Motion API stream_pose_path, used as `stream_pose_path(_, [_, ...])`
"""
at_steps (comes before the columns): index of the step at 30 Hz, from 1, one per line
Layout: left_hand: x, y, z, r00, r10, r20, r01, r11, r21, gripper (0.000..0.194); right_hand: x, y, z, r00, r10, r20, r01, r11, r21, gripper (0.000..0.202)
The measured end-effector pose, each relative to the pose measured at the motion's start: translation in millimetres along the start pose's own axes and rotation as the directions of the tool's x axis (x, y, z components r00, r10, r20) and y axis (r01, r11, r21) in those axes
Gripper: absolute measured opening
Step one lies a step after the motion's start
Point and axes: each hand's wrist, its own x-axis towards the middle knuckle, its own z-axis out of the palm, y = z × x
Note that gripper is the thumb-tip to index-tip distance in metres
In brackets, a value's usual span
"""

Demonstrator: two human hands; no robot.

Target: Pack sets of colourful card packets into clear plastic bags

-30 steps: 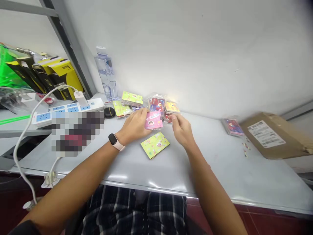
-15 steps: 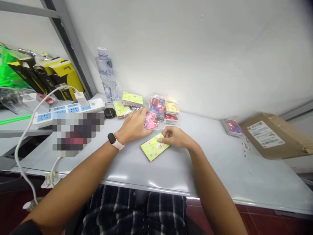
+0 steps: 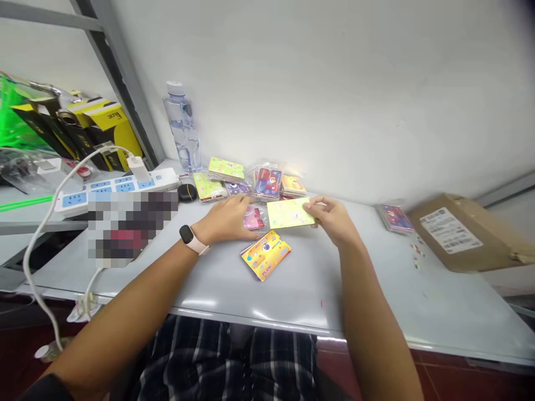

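My right hand point(image 3: 330, 218) pinches a flat yellow-green card point(image 3: 288, 214) by its right end, lifted a little off the table. Under and in front of it lies a small pile of cards with an orange-yellow card point(image 3: 266, 255) on top, printed with a picture and lettering. My left hand point(image 3: 225, 220), a wristwatch on its wrist, is curled around the left side of a pink card packet point(image 3: 253, 218) in clear plastic; its fingertips are partly hidden. Behind it sit a stack of green cards point(image 3: 226, 169) and a bagged red-and-blue card pack point(image 3: 268, 182).
A water bottle point(image 3: 183, 128) stands against the wall. To the left are a power strip point(image 3: 117, 189), a black round case point(image 3: 187, 193) and a blurred-out patch. At right lie another card pack point(image 3: 394, 217), small bits and a cardboard box point(image 3: 463, 231).
My right hand has lifted the yellow-green card off the pile and moved it up and right, uncovering the orange-yellow card. My left hand and the pink packet have shifted slightly toward me.
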Motion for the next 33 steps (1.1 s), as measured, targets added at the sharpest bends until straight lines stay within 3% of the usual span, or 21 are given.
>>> stream_pose_path(3, [0, -2, -2.2, 0.999, 0.039, 0.028, -0.038, 0.999, -0.036, 0.086, 4, 8, 7, 0.997, 0.021, -0.076, -0.022, 1.000, -0.017, 0.042])
stream_pose_path(8, [-1, -6, -6.8, 0.990, 0.123, 0.063, -0.117, 0.988, -0.096, 0.092, 5, 12, 19, 0.995, 0.056, -0.084, -0.061, 0.996, -0.060, 0.042])
stream_pose_path(12, [-3, -8, -23.5, 0.987, 0.139, 0.076, -0.129, 0.983, -0.128, 0.083, 8, 15, 22, 0.994, 0.078, -0.076, -0.081, 0.996, -0.044, 0.040])
stream_pose_path(15, [-15, -12, -47.6, 0.996, 0.090, 0.024, -0.083, 0.973, -0.214, 0.071, 11, 20, 28, 0.991, 0.098, -0.088, -0.100, 0.995, -0.019, 0.042])
stream_pose_path(17, [-31, -21, -63.8, 0.993, -0.057, -0.102, 0.031, 0.972, -0.234, 0.059, 12, 24, 35, 0.989, 0.115, -0.089, -0.116, 0.993, -0.009, 0.042])
stream_pose_path(20, [-66, -48, -78.7, 0.932, -0.327, -0.159, 0.293, 0.934, -0.207, 0.058, 12, 26, 47, 0.988, 0.126, -0.085, -0.125, 0.992, 0.010, 0.040])
stream_pose_path(22, [-90, -73, -81.2, 0.828, -0.525, -0.196, 0.515, 0.851, -0.103, 0.069, 11, 26, 53, 0.987, 0.128, -0.094, -0.125, 0.992, 0.031, 0.038])
stream_pose_path(24, [-109, -98, -79.3, 0.738, -0.631, -0.238, 0.648, 0.762, -0.011, 0.075, 11, 25, 57, 0.985, 0.131, -0.113, -0.125, 0.991, 0.054, 0.036])
stream_pose_path(26, [-122, -118, -74.9, 0.697, -0.684, -0.215, 0.710, 0.701, 0.069, 0.082, 11, 24, 60, 0.982, 0.139, -0.126, -0.131, 0.989, 0.072, 0.034])
stream_pose_path(29, [-132, -135, -66.4, 0.653, -0.752, -0.083, 0.757, 0.649, 0.073, 0.094, 11, 25, 62, 0.980, 0.153, -0.125, -0.144, 0.987, 0.075, 0.034])
stream_pose_path(31, [-134, -139, -61.2, 0.660, -0.751, -0.004, 0.751, 0.660, 0.028, 0.100, 11, 26, 63, 0.982, 0.152, -0.115, -0.145, 0.987, 0.068, 0.036])
stream_pose_path(33, [-135, -139, -57.8, 0.674, -0.738, 0.006, 0.738, 0.674, -0.004, 0.099, 11, 27, 65, 0.984, 0.143, -0.102, -0.137, 0.989, 0.063, 0.038])
